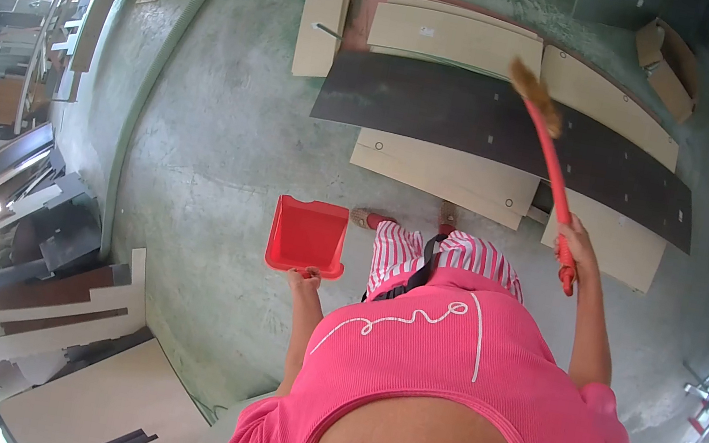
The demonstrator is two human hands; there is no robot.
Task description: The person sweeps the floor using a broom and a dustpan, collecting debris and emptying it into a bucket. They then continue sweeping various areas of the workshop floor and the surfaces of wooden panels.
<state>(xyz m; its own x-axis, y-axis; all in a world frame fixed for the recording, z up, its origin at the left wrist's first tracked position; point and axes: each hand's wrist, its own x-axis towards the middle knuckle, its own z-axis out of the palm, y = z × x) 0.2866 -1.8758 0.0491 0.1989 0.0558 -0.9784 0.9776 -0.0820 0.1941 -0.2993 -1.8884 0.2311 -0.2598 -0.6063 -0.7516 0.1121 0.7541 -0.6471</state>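
My left hand [303, 279] is closed on the near edge of a red dustpan [308, 234], which hangs out in front of me over the floor. In my right hand [579, 247] is a hand brush [556, 176] with a long red handle, gripped near its lower end. Its brown bristles [536, 97] point away from me and overlap a long dark board [451, 106] in this view. Pale panels [443, 176] lie along the near side of that board.
More pale panels [453, 38] lie beyond the dark board, and a cardboard box [667, 68] stands at the far right. Stacked boards and offcuts [98, 385] fill the lower left. A long green hose-like strip [151, 81] runs along the green-grey floor [215, 150] at left.
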